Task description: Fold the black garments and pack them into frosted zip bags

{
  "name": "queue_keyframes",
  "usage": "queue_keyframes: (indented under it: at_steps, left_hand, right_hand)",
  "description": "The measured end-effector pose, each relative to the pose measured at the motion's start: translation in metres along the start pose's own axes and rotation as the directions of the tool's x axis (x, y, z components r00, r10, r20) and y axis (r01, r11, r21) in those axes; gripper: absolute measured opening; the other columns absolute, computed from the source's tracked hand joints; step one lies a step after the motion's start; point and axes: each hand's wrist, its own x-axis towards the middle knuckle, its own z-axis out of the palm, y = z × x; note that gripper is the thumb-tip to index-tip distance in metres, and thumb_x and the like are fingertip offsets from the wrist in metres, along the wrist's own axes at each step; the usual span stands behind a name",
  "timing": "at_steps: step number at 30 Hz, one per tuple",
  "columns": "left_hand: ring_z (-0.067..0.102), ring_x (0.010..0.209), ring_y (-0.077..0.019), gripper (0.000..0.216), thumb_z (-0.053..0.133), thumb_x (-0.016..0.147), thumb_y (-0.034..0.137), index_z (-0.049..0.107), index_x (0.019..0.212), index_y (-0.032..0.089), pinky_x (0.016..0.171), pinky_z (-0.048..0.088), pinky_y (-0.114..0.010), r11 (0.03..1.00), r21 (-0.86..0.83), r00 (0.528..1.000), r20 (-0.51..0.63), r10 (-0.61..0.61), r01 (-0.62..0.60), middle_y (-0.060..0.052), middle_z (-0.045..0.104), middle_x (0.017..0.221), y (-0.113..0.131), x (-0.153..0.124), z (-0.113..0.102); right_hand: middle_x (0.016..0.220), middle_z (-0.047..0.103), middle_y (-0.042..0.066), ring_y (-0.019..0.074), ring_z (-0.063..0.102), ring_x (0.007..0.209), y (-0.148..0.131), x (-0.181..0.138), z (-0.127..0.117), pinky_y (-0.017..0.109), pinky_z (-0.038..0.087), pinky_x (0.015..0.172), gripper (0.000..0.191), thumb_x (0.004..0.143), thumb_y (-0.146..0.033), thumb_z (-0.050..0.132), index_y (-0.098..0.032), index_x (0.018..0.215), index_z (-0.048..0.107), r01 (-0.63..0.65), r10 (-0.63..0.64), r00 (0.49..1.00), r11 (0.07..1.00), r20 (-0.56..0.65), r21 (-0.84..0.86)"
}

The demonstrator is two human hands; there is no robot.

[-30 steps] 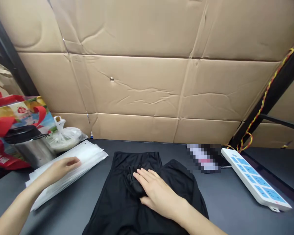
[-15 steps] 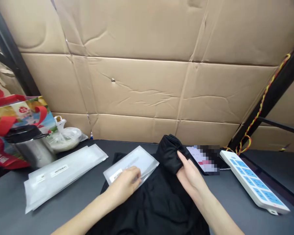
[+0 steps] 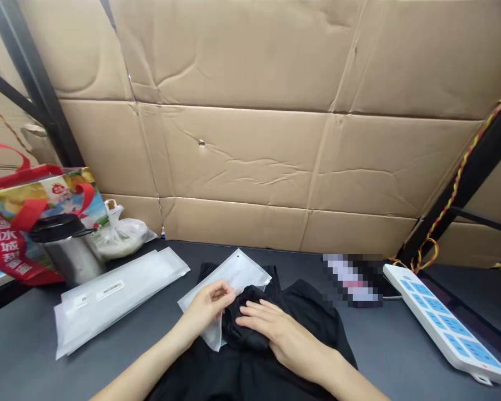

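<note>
A frosted clear plastic bag (image 3: 241, 268) lies aslant over black garments, its near side lifted. My left hand (image 3: 209, 307) is closed, with thumb and fingers pinching the bag's edge. Against that edge rests a bunched, rolled black garment (image 3: 250, 334). My right hand (image 3: 281, 337) lies on top of this bundle, fingers stretched out and slightly spread; its thumb is hidden. More black cloth (image 3: 317, 303) spreads underneath and to the right of the bundle. How much of the bundle is inside the bag I cannot tell.
Stacked plastic bags with labels (image 3: 121, 295) lie on the dark table at left. Behind them stand a steel bottle (image 3: 75, 256), a colourful carrier bag (image 3: 8, 234) and a knotted plastic bag (image 3: 123, 236). A partly blurred phone (image 3: 353, 281) and a white power strip (image 3: 446, 326) are at right.
My right hand has brought the rolled black garment left and down to the bag, and its fingers now lie flat on it. My left hand has lifted the bag's near edge.
</note>
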Motion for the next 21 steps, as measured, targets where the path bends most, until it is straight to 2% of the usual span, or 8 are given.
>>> queue_keyframes:
  at_steps: [4, 6, 7, 11, 13, 16, 19, 21]
  left_hand:
    - [0.058, 0.080, -0.0222, 0.023, 0.051, 0.090, 0.040, 0.063, 0.082, 0.022, 0.073, 0.046, -0.031, 0.900, 0.346, 0.961, 0.015, 0.277, -0.265, -0.005, 0.066, 0.090, 0.017, -0.013, 0.000]
    - [0.056, 0.098, -0.0260, 0.022, 0.046, 0.093, 0.034, 0.066, 0.088, 0.025, 0.088, 0.044, -0.036, 0.824, 0.431, 0.924, 0.073, 0.374, -0.368, -0.006, 0.067, 0.102, 0.023, -0.019, 0.002]
    - [0.054, 0.107, -0.0271, 0.023, 0.045, 0.094, 0.032, 0.066, 0.091, 0.025, 0.094, 0.042, -0.037, 0.806, 0.439, 0.913, 0.096, 0.396, -0.396, -0.006, 0.067, 0.108, 0.025, -0.020, 0.003]
    - [0.047, 0.125, -0.0268, 0.026, 0.045, 0.095, 0.031, 0.064, 0.112, 0.026, 0.106, 0.035, -0.038, 0.824, 0.415, 0.922, 0.121, 0.369, -0.385, -0.004, 0.063, 0.124, 0.026, -0.021, 0.008]
    - [0.048, 0.125, -0.0268, 0.026, 0.044, 0.095, 0.031, 0.064, 0.112, 0.026, 0.107, 0.034, -0.039, 0.832, 0.410, 0.927, 0.135, 0.350, -0.374, -0.005, 0.062, 0.126, 0.027, -0.020, 0.010]
    - [0.048, 0.126, -0.0266, 0.024, 0.043, 0.096, 0.032, 0.065, 0.101, 0.025, 0.109, 0.032, -0.040, 0.825, 0.414, 0.923, 0.166, 0.347, -0.385, -0.006, 0.063, 0.125, 0.026, -0.018, 0.010]
    - [0.039, 0.134, -0.0277, 0.019, 0.051, 0.093, 0.034, 0.063, 0.105, 0.025, 0.115, 0.022, -0.045, 0.805, 0.449, 0.922, 0.204, 0.330, -0.388, -0.005, 0.056, 0.135, 0.018, -0.019, 0.002]
    - [0.033, 0.137, -0.0285, 0.032, 0.057, 0.090, 0.037, 0.057, 0.120, 0.027, 0.116, 0.017, -0.047, 0.797, 0.473, 0.927, 0.213, 0.308, -0.374, -0.004, 0.048, 0.143, 0.009, -0.022, -0.007]
  right_hand:
    - [0.140, 0.050, 0.006, 0.0184, 0.046, 0.129, -0.012, 0.008, 0.009, 0.040, 0.038, 0.109, 0.070, 0.072, 0.004, 0.034, -0.021, 0.137, 0.045, -0.183, 0.180, 0.972, 0.983, -0.152, -0.007]
    - [0.133, 0.056, 0.012, 0.0219, 0.054, 0.121, -0.019, 0.015, 0.020, 0.040, 0.045, 0.103, 0.065, 0.074, 0.004, 0.035, -0.015, 0.136, 0.046, -0.279, 0.256, 0.936, 0.958, -0.240, -0.067]
    - [0.132, 0.056, 0.014, 0.0235, 0.053, 0.121, -0.022, 0.020, 0.026, 0.041, 0.044, 0.103, 0.062, 0.076, 0.004, 0.035, -0.013, 0.135, 0.047, -0.272, 0.235, 0.938, 0.954, -0.254, -0.124]
    - [0.139, 0.049, 0.016, 0.0281, 0.038, 0.134, -0.018, 0.047, 0.043, 0.044, 0.028, 0.114, 0.049, 0.086, -0.006, 0.045, -0.011, 0.135, 0.047, -0.018, -0.027, 0.991, 0.939, -0.128, -0.343]
    - [0.140, 0.047, 0.016, 0.0310, 0.034, 0.136, -0.008, 0.063, 0.043, 0.047, 0.021, 0.116, 0.051, 0.084, -0.006, 0.051, -0.011, 0.134, 0.048, -0.019, -0.017, 0.996, 0.925, -0.091, -0.379]
    - [0.146, 0.041, 0.013, 0.0312, 0.030, 0.138, 0.005, 0.076, 0.035, 0.052, 0.018, 0.115, 0.059, 0.083, -0.005, 0.051, -0.017, 0.140, 0.040, -0.099, 0.056, 0.991, 0.920, -0.124, -0.379]
    - [0.146, 0.040, 0.012, 0.0286, 0.032, 0.137, 0.002, 0.064, 0.024, 0.050, 0.027, 0.113, 0.057, 0.087, -0.011, 0.046, -0.018, 0.142, 0.036, -0.115, 0.063, 0.986, 0.930, -0.156, -0.350]
    - [0.145, 0.041, 0.015, 0.0289, 0.034, 0.136, -0.008, 0.042, 0.015, 0.045, 0.033, 0.111, 0.057, 0.086, -0.014, 0.049, -0.012, 0.141, 0.036, -0.099, 0.049, 0.983, 0.953, -0.174, -0.288]
